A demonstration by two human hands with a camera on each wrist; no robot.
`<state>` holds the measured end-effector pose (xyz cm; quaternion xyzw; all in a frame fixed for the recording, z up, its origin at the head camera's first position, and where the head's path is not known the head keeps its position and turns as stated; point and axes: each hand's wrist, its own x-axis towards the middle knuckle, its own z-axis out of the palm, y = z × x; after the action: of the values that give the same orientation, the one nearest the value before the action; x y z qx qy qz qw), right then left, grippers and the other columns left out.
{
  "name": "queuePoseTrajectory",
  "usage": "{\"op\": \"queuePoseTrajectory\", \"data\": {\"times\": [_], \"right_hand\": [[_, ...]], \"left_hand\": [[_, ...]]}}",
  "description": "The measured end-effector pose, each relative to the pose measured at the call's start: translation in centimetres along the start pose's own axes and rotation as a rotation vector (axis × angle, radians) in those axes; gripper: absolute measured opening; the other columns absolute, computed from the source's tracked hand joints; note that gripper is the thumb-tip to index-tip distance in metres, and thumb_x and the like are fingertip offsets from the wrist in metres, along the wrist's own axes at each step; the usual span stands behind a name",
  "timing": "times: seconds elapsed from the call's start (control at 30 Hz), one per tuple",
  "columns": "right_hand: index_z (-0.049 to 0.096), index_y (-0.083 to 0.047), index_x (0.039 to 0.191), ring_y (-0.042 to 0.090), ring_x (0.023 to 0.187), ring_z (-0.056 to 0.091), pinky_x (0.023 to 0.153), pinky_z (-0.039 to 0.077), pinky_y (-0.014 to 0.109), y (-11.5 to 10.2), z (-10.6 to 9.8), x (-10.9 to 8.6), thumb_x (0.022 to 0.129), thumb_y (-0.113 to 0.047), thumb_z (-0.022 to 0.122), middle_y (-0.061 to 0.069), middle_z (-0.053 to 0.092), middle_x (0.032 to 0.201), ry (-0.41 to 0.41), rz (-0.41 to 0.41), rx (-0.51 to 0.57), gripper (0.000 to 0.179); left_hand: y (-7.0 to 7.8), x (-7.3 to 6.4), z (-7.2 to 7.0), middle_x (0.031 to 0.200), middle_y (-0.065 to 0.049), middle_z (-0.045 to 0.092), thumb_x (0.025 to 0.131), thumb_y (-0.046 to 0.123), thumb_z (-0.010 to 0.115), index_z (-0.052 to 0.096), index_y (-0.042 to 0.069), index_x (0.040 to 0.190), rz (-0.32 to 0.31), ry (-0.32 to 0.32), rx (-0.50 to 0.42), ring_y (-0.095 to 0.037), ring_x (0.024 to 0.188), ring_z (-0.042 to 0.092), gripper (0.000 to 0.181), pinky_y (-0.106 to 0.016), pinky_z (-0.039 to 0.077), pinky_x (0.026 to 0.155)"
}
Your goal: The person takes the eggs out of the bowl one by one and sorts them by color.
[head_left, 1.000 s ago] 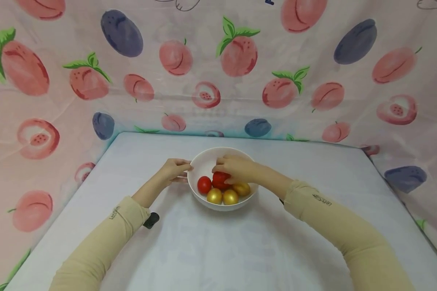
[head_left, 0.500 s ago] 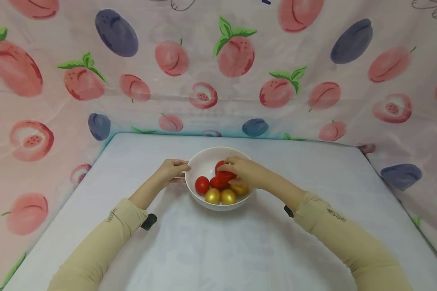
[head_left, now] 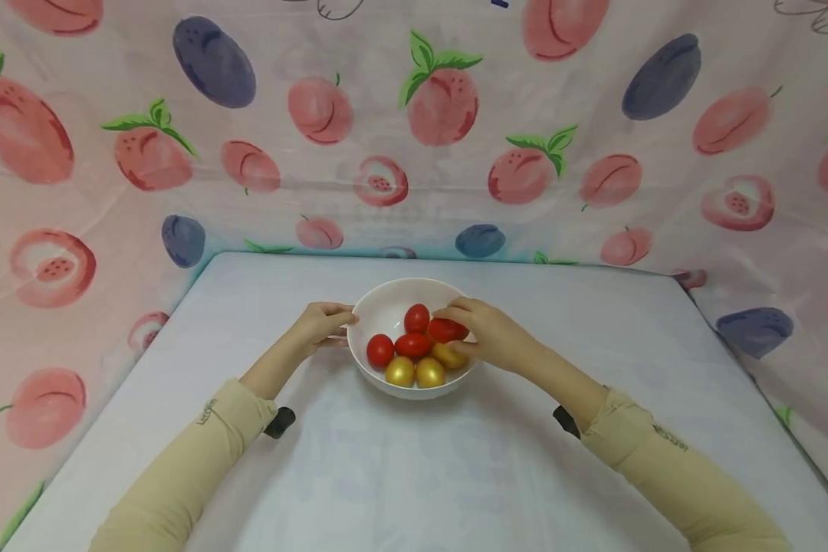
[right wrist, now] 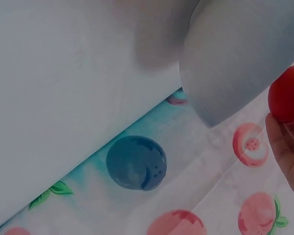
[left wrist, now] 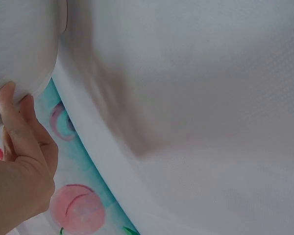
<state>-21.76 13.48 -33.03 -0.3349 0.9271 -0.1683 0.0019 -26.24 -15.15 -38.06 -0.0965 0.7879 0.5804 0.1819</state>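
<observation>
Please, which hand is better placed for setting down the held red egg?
Probably the right hand: it holds the red egg at the right side of the bowl. The left hand grips the left rim, so it seems better suited to steadying.

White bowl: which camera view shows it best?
The head view: the white bowl shows nearly whole there, with its rim and inside. The left wrist view catches only some outer wall at upper left, the right wrist view some at upper right; neither shows the inside.
</observation>
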Motion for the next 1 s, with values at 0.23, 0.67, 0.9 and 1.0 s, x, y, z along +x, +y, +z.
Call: {"op": "queuePoseTrajectory", "data": {"times": [0.23,0.67,0.9,1.0], "right_hand": [[0.060,-0.008,0.123,0.025,0.101,0.060,0.084,0.059,0.036,0.8,-0.2,-1.2,0.079,-0.013,0.076,0.012,0.062,0.114,0.121,0.028,0.065,0.047],[0.058,-0.001,0.121,0.025,0.093,0.060,0.079,0.059,0.037,2.1,-0.1,-2.8,0.080,-0.015,0.075,0.014,0.065,0.112,0.220,0.132,0.245,0.046],[0.057,-0.004,0.120,0.027,0.090,0.063,0.078,0.060,0.039,3.1,0.0,-3.5,0.082,-0.018,0.073,0.016,0.065,0.109,0.256,0.266,0.305,0.043],[0.056,-0.004,0.119,0.030,0.091,0.063,0.078,0.060,0.041,3.7,0.2,-3.8,0.083,-0.017,0.072,0.018,0.063,0.112,0.272,0.311,0.322,0.041]], "left_hand": [[0.1,0.0,0.0,0.135,-0.019,0.051,0.091,0.018,0.059,0.051,0.001,0.133,-0.005,0.002,-0.004,-0.026,0.104,0.062,0.046,-0.023,0.060,0.071],[-0.2,0.1,0.1,0.134,-0.019,0.052,0.090,0.017,0.060,0.051,0.001,0.133,0.000,-0.002,-0.025,-0.018,0.093,0.064,0.046,-0.022,0.060,0.069],[-0.3,0.1,0.1,0.133,-0.019,0.053,0.090,0.016,0.060,0.051,0.001,0.133,0.001,0.001,-0.042,-0.011,0.081,0.063,0.047,-0.022,0.060,0.068],[-0.3,0.1,0.1,0.132,-0.019,0.053,0.090,0.017,0.060,0.051,0.001,0.133,0.003,0.003,-0.042,-0.011,0.081,0.063,0.047,-0.022,0.060,0.068]]}}
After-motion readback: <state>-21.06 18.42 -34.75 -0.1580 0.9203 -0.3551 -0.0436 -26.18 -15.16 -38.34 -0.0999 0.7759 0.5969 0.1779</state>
